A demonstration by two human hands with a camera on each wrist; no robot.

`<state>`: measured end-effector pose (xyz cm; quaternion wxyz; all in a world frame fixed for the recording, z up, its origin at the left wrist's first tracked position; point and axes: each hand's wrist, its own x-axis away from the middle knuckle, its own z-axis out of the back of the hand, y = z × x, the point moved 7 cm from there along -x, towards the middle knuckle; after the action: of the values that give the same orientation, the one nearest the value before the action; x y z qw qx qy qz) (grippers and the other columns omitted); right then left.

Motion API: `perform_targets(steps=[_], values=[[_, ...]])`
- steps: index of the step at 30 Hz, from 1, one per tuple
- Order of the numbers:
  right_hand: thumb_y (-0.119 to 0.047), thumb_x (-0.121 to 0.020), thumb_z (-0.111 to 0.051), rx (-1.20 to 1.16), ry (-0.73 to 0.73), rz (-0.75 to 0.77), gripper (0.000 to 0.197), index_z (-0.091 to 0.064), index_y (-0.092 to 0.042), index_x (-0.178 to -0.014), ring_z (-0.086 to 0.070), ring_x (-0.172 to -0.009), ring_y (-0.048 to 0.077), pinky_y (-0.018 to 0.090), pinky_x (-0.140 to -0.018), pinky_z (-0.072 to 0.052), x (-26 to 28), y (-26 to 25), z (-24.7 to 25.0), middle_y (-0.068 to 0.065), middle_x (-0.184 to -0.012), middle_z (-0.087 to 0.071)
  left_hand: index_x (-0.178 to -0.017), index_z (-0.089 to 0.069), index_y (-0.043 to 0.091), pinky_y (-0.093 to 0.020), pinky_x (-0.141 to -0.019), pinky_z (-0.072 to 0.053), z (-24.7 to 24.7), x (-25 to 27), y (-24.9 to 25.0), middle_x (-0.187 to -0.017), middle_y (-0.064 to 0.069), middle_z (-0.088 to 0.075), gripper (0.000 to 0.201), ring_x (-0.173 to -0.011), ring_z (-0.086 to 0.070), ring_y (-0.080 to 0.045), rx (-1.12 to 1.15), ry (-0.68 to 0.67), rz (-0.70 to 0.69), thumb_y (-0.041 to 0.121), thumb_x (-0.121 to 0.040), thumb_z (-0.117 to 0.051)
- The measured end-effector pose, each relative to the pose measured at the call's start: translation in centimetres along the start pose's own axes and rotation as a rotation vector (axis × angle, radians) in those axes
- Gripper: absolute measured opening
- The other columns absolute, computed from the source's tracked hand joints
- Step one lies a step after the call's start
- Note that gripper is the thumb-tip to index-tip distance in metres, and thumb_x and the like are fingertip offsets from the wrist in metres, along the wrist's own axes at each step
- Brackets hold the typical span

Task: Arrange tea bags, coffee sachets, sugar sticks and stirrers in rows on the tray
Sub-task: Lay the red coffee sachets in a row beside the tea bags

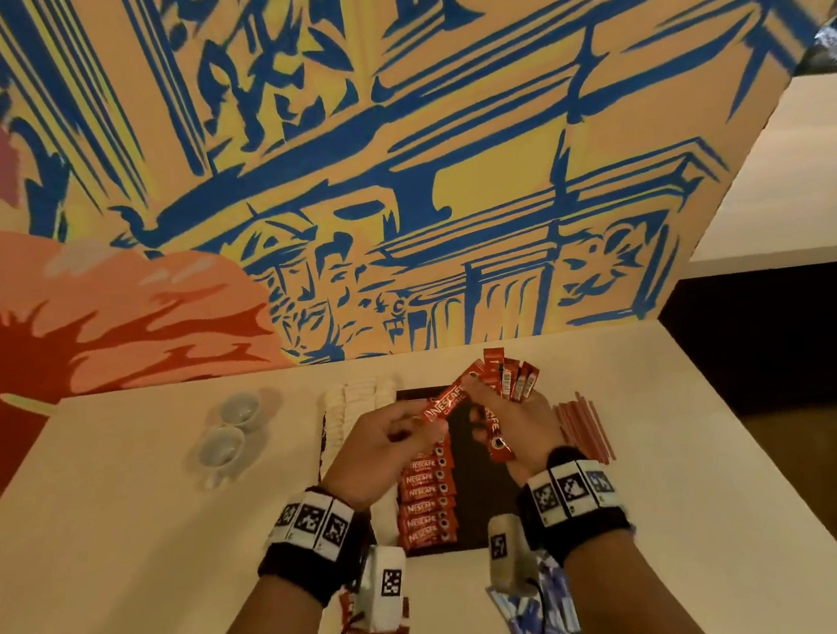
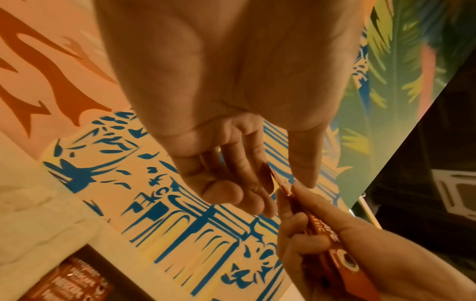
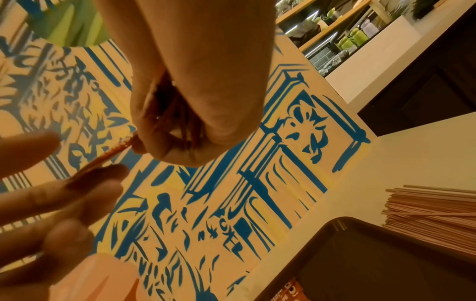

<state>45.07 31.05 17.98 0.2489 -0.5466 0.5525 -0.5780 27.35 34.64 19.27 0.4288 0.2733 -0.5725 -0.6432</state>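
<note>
My left hand (image 1: 409,423) pinches one end of a red coffee sachet (image 1: 446,400) above the black tray (image 1: 478,512). My right hand (image 1: 487,402) grips a fanned bunch of coffee sachets (image 1: 513,381), and its fingertips touch the other end of that sachet. A row of coffee sachets (image 1: 427,494) lies on the tray, with white tea bags (image 1: 358,403) along its left side. In the left wrist view my left hand (image 2: 273,183) holds the sachet tip (image 2: 284,188). The right wrist view has my right hand (image 3: 180,132) curled round sachets.
Red stirrers (image 1: 583,428) lie on the table right of the tray. Blue and white sugar sticks (image 1: 535,614) lie near the front edge under my right wrist, loose red sachets (image 1: 382,630) under my left. Two white cups (image 1: 232,429) stand at the back left. A painted wall rises behind the table.
</note>
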Motion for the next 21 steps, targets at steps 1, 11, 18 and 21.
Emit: perform_targets(steps=[1,11,18,21], values=[[-0.029,-0.089,-0.075,-0.009,-0.015,0.006,0.031,-0.071,-0.003,-0.106,-0.066,-0.056,0.011,0.022,-0.047,-0.050,0.4,0.0,-0.3,0.003,-0.076,-0.071,-0.115,-0.070,0.022,-0.014,-0.062,-0.047,0.0,0.3,0.4,-0.090,-0.001,-0.078,0.023,-0.077,-0.070,-0.007,0.023,-0.009,-0.004,0.026,-0.092,-0.071],[-0.031,-0.075,-0.087,-0.188,-0.021,0.031,0.015,-0.080,-0.018,-0.079,-0.054,-0.060,0.012,0.025,-0.052,-0.042,3.2,0.4,0.8,0.014,-0.095,-0.070,-0.098,-0.074,-0.001,-0.023,-0.062,-0.048,3.0,2.2,2.0,-0.088,-0.016,-0.075,0.022,-0.071,-0.065,-0.015,0.222,0.013,0.008,0.014,-0.099,-0.058],[-0.027,-0.080,-0.084,0.002,0.076,0.090,0.013,-0.080,-0.015,-0.082,-0.053,-0.062,0.018,0.031,-0.056,-0.039,3.6,-0.7,3.2,0.026,-0.100,-0.073,-0.104,-0.076,0.024,-0.020,-0.073,-0.047,5.3,2.6,2.9,-0.098,0.008,-0.075,0.014,-0.086,-0.065,-0.003,-0.167,0.190,-0.140,0.023,-0.098,-0.064],[-0.030,-0.080,-0.083,0.090,0.051,0.070,0.017,-0.080,-0.015,-0.086,-0.054,-0.066,0.023,0.032,-0.057,-0.042,3.1,-0.2,1.9,0.026,-0.099,-0.072,-0.123,-0.066,0.034,-0.014,-0.080,-0.043,2.0,2.4,4.2,-0.114,0.018,-0.066,0.031,-0.101,-0.057,0.000,-0.449,0.109,-0.251,0.035,-0.092,-0.070]])
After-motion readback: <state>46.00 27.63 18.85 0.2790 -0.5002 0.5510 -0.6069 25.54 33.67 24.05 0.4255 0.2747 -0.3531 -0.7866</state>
